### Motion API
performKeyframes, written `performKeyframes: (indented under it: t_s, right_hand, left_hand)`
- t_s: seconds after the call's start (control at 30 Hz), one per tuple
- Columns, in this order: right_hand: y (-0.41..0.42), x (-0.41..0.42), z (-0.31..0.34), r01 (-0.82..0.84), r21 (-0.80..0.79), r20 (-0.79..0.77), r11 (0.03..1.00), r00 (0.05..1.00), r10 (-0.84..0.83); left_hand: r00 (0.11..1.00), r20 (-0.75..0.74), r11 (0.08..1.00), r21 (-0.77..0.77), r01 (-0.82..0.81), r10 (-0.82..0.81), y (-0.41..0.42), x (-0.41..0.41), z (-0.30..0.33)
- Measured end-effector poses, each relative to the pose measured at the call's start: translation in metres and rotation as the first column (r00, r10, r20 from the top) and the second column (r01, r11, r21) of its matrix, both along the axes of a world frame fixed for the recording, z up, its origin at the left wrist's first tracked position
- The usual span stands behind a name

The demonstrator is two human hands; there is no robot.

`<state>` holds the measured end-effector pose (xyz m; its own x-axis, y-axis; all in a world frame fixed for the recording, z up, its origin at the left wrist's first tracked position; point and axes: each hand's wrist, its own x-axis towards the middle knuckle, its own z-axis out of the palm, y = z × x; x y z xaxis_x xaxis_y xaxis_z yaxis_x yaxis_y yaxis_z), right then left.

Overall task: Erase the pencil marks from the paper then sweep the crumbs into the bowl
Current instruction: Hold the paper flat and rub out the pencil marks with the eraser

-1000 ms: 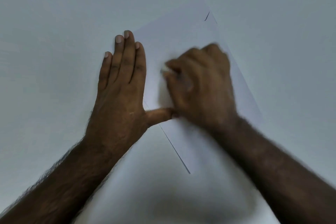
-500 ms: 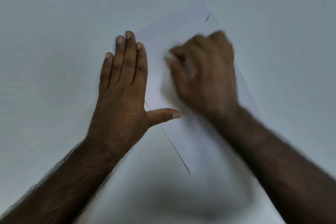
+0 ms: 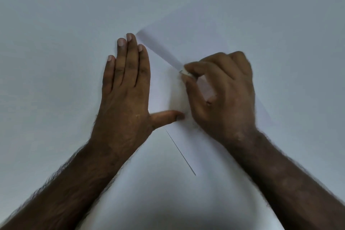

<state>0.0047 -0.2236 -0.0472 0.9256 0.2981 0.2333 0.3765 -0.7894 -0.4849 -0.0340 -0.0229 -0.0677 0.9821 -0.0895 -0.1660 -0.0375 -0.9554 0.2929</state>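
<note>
Table [image 3: 56, 24]: pale, matte, flat surface filling the whole view; smoothness is a judgement, so expect the sheet to slide on it unless pinned. No wall, edge or other furniture shows, so the room cannot be described.
Paper [image 3: 196, 30]: white sheet lying flat on the table at centre, turned diagonally, its near end running under both forearms. Judged light, thin and limp; it creases or tears if rubbed while loose. Hold by pressing flat from above, close beside the rubbed area, never by pinching an edge.
Fold band [image 3: 160, 48]: darker strip running diagonally from the sheet's far left corner toward the eraser; whether it is a fold, a lifted flap or a shadow cannot be told.
Left hand [image 3: 127, 95]: fully open, palm down, fingers together and thumb spread to the right. It grips nothing; it lies across the sheet's left edge and appears to pin it.
Right hand [image 3: 224, 95]: curled, thumb and fingers closed on the eraser, working over the middle of the sheet.
Pencil line [image 3: 180, 150]: thin dark stroke along the sheet's near left edge, below the left thumb, not yet erased.
Eraser [image 3: 185, 72]: small, pale, mostly hidden by fingertips; only a corner shows. Judged soft and grippy, so moderate pressure suffices.
Crumbs: too small to make out.
Bowl: not in view.
</note>
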Motion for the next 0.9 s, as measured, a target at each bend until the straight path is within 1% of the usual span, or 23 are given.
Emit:
performKeyframes:
  t_s: [0.13, 0.3, 0.4, 0.47, 0.53, 0.6, 0.63, 0.7, 0.8, 0.9]
  right_hand:
    - [-0.004, 0.004, -0.002, 0.026, 0.039, -0.049, 0.999, 0.999, -0.024]
    - [0.000, 0.000, -0.013, -0.040, 0.044, -0.120, 0.998, 0.992, 0.045]
    - [0.004, 0.009, -0.017, -0.062, 0.011, -0.086, 0.998, 0.994, 0.063]
    - [0.005, 0.024, -0.018, -0.032, -0.019, -0.060, 0.999, 0.998, 0.031]
    - [0.004, 0.044, -0.019, 0.037, -0.015, -0.045, 0.999, 0.998, -0.037]
    - [-0.001, 0.061, -0.017, 0.142, 0.056, -0.062, 0.988, 0.988, -0.138]
    - [-0.003, 0.066, -0.015, 0.188, 0.100, -0.100, 0.977, 0.979, -0.178]
    - [-0.006, 0.067, -0.011, 0.207, 0.145, -0.181, 0.968, 0.967, -0.180]
    - [-0.004, 0.052, -0.008, 0.152, 0.144, -0.221, 0.978, 0.968, -0.118]
    - [0.000, 0.036, -0.007, 0.204, 0.182, -0.254, 0.962, 0.955, -0.154]
  left_hand:
    - [1.000, -0.003, 1.000, -0.009, 0.017, -0.017, 0.001, 0.002, 0.000]
    - [0.995, -0.034, 0.995, -0.012, 0.095, -0.095, 0.002, 0.000, 0.004]
    - [0.991, -0.054, 0.993, -0.024, 0.119, -0.120, 0.004, 0.002, 0.005]
    - [0.988, -0.071, 0.990, -0.033, 0.138, -0.140, 0.007, 0.004, 0.006]
    - [0.984, -0.075, 0.987, -0.027, 0.160, -0.161, 0.009, 0.005, 0.007]
    - [0.983, -0.081, 0.986, -0.014, 0.166, -0.166, 0.007, 0.006, 0.009]
    - [0.983, -0.085, 0.986, -0.009, 0.166, -0.166, 0.006, 0.007, 0.010]
    - [0.983, -0.091, 0.987, 0.001, 0.163, -0.162, 0.006, 0.008, 0.010]
    - [0.986, -0.081, 0.989, -0.024, 0.144, -0.145, 0.012, 0.014, 0.010]
    - [0.992, 0.008, 0.978, -0.169, 0.123, -0.123, 0.015, 0.020, 0.011]
